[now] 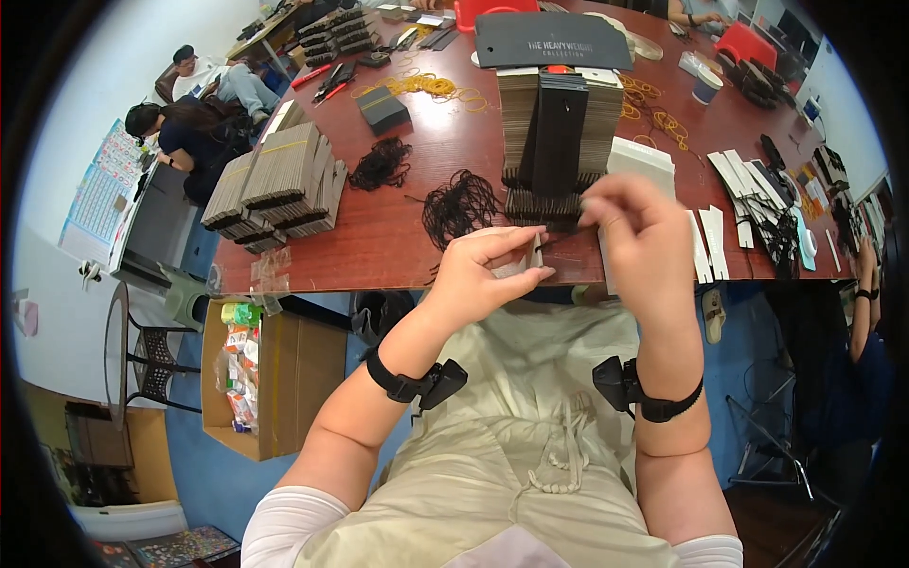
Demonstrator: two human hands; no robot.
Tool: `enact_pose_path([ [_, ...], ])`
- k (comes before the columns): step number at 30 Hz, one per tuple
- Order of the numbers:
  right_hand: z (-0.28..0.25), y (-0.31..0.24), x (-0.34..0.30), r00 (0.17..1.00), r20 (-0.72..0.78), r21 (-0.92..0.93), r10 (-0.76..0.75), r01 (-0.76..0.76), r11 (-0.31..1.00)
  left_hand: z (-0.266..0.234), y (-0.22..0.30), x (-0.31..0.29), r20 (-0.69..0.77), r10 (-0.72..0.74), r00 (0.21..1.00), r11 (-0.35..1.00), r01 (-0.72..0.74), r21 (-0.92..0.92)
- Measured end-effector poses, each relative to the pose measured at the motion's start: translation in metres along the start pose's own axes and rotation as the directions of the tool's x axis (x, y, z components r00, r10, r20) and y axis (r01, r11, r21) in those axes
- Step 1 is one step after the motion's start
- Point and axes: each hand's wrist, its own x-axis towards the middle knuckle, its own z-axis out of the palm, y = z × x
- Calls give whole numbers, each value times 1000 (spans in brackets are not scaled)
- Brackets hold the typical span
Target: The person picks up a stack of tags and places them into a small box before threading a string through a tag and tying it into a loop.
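My left hand [492, 270] pinches a small grey card tag [537, 251] edge-on between thumb and fingers, just over the table's near edge. A dark thin cord [565, 239] runs from the tag toward my right hand [644, 227], whose thumb and fingertips are pressed together at about its end. Straight ahead stands a tall stack of card tags [525, 123], with black tags [561, 133] lying on top and a large dark printed card [554, 40] behind. Loose black cords [461, 206] lie in a tangle to the left of the stack.
Bundled tags [284, 175] stand on the table's left, near a dark block of cards [383, 111] and yellow rubber bands [426, 87]. At right are a paper cup [706, 85] and white strips [748, 189]. An open cardboard box [303, 388] stands below left. Other people sit nearby.
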Motion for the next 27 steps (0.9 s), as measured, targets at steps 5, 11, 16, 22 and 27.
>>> enact_pose_path([
  [5, -19, 14, 6, 935, 329, 904, 134, -353, 240, -4, -6, -2, 26, -66, 998, 985, 69, -157],
  [11, -3, 54, -6, 902, 348, 323, 258, -373, 870, -17, -14, -6, 70, -31, 997, 974, 46, -224],
  [16, 3, 48, -5, 820, 468, 64, 329, -402, 913, -17, -15, -5, 97, 15, 995, 988, 0, -155],
  [22, -10, 17, -9, 841, 538, 527, 51, -383, 758, -9, 26, 4, 93, 205, 974, 938, -223, 264],
  [27, -18, 15, -14, 883, 361, 354, 300, -428, 832, 0, 32, 5, 128, 167, 978, 924, -201, 325],
])
